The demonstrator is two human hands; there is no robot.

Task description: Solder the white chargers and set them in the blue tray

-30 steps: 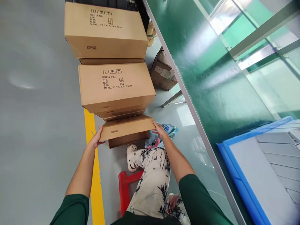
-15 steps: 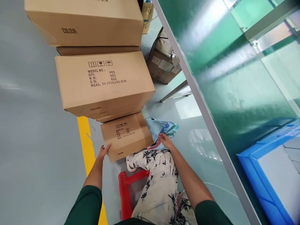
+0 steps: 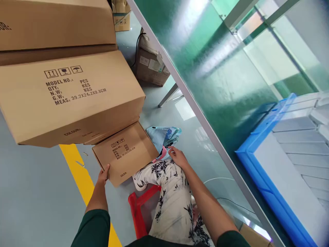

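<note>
Right hand (image 3: 178,157) has moved off the small carton (image 3: 127,157), grip unclear, while left hand (image 3: 102,175) pinches its left edge.

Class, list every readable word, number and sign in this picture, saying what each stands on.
Large carton and small carton:
"MODEL NO.:"
"QTY: PCS"
"N.W: KGS"
"G.W: KGS"
"MEAS: 39.2X24.2X8.8CM"
"COLOUR:"
Arrow, glass and umbrella signs

"OUR:", cut off: rear carton
"CHANDO", inverted: blue bag
Too small: brown box labels, strapped carton print.
</note>
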